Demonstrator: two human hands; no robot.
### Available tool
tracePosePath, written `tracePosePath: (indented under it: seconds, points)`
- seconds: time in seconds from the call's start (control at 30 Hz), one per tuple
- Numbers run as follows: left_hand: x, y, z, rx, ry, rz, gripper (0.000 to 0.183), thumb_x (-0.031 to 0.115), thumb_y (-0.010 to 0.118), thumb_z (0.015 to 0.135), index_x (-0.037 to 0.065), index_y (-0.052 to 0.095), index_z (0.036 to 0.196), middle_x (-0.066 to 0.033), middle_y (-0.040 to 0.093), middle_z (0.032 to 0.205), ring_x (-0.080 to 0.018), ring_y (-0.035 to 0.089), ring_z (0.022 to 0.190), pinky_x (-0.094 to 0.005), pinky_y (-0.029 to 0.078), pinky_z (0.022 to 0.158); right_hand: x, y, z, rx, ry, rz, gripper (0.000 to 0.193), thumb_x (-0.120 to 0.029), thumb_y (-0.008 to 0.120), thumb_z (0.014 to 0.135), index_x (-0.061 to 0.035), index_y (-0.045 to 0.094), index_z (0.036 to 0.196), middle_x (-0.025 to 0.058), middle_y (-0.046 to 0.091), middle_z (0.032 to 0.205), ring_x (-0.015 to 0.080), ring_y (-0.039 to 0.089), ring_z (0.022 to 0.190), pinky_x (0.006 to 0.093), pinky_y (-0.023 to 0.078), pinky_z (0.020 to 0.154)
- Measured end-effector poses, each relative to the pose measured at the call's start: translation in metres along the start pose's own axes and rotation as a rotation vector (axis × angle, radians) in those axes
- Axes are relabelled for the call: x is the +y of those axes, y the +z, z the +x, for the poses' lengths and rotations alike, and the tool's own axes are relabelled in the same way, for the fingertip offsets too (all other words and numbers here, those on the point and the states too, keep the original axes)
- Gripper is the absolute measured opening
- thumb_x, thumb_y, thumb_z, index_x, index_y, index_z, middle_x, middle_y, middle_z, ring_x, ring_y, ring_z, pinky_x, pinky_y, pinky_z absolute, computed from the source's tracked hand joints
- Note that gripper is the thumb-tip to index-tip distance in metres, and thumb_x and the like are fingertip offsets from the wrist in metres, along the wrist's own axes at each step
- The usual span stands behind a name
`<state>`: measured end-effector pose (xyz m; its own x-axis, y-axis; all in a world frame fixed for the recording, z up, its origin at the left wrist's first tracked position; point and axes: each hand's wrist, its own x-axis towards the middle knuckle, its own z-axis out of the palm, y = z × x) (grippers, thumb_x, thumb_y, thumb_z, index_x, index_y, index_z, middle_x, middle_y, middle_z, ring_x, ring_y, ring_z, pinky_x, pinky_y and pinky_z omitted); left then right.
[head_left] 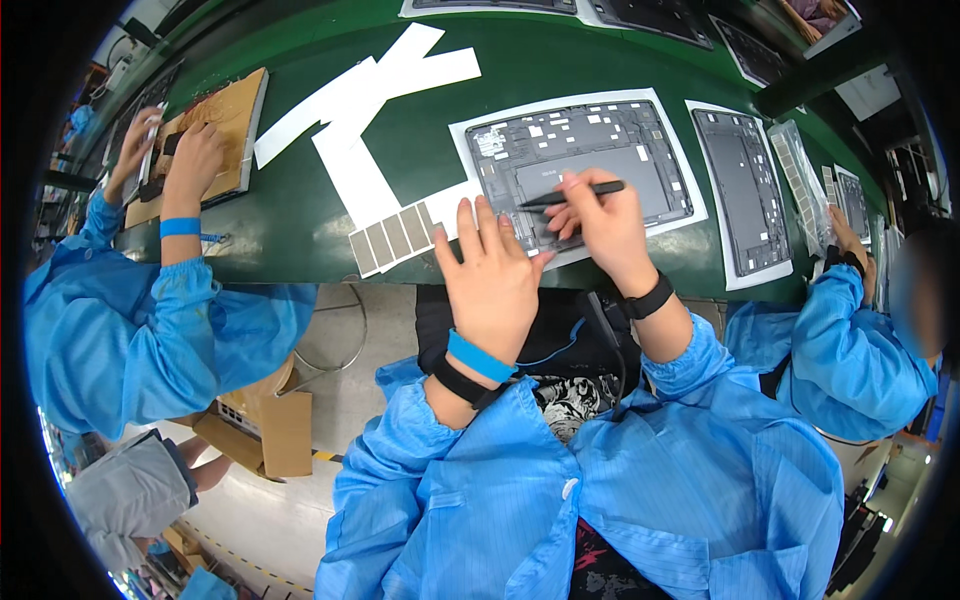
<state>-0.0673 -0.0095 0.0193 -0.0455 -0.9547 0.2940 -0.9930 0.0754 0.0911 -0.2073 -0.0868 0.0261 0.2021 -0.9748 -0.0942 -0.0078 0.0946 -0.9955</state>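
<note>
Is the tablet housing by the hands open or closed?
Open: the tablet housing shows its inner side, dotted with small white patches, around the right hand; no cover lies over it.

The one camera sits up on the head and looks down past the blue coat [450, 520]. The left fingers [490, 225] and right fingers [580, 195] are near it, by the green tabletop [300, 225]. It sees very wide, so straight edges bend near its round, dark rim. Some floor [390, 345] shows too.
</note>
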Motion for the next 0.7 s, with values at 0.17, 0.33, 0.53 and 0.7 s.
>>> tracePosePath:
  seconds: [0.17, 0.33, 0.53, 0.7]
  points:
    - [-0.011, -0.005, -0.008, 0.068, -0.012, -0.197, 0.043, 0.038, 0.067, 0.085, 0.007, 0.066, 0.116, -0.0221, 0.051, 0.132, -0.0423, 0.038, 0.129, -0.0552, 0.034, 0.103, -0.014, 0.015, 0.012, 0.001, -0.108, 0.045, 0.028, -0.026, 0.062, 0.095, -0.0003, 0.062, 0.084, 0.0081, 0.065, 0.067, 0.0096, 0.062, 0.056, 0.0209, 0.046, 0.047]
    - [-0.045, -0.004, -0.037, 0.111, -0.150, -0.210, 0.044, 0.030, 0.065, 0.088, 0.010, 0.062, 0.127, -0.0251, 0.046, 0.136, -0.0461, 0.040, 0.127, -0.0516, 0.034, 0.105, -0.005, 0.055, 0.024, -0.223, -0.093, -0.242, 0.019, -0.017, 0.066, 0.090, 0.0018, 0.062, 0.088, 0.0049, 0.065, 0.070, 0.0071, 0.060, 0.058, 0.0220, 0.047, 0.052]
    - [-0.047, 0.007, -0.043, 0.106, -0.130, -0.144, 0.051, 0.041, 0.064, 0.088, 0.012, 0.059, 0.130, -0.0259, 0.045, 0.136, -0.0457, 0.039, 0.128, -0.0556, 0.033, 0.104, 0.002, 0.065, 0.024, -0.265, -0.144, -0.261, 0.019, -0.015, 0.064, 0.090, 0.0036, 0.063, 0.086, 0.0046, 0.066, 0.070, 0.0077, 0.062, 0.057, 0.0233, 0.049, 0.052]
    - [-0.047, 0.005, -0.042, 0.088, -0.134, -0.144, 0.051, 0.041, 0.064, 0.088, 0.012, 0.059, 0.129, -0.0257, 0.045, 0.136, -0.0459, 0.039, 0.128, -0.0558, 0.034, 0.104, 0.005, 0.077, 0.017, -0.173, -0.139, -0.162, 0.017, -0.012, 0.062, 0.091, 0.0040, 0.063, 0.093, 0.0059, 0.065, 0.068, 0.0094, 0.062, 0.055, 0.0232, 0.049, 0.050]
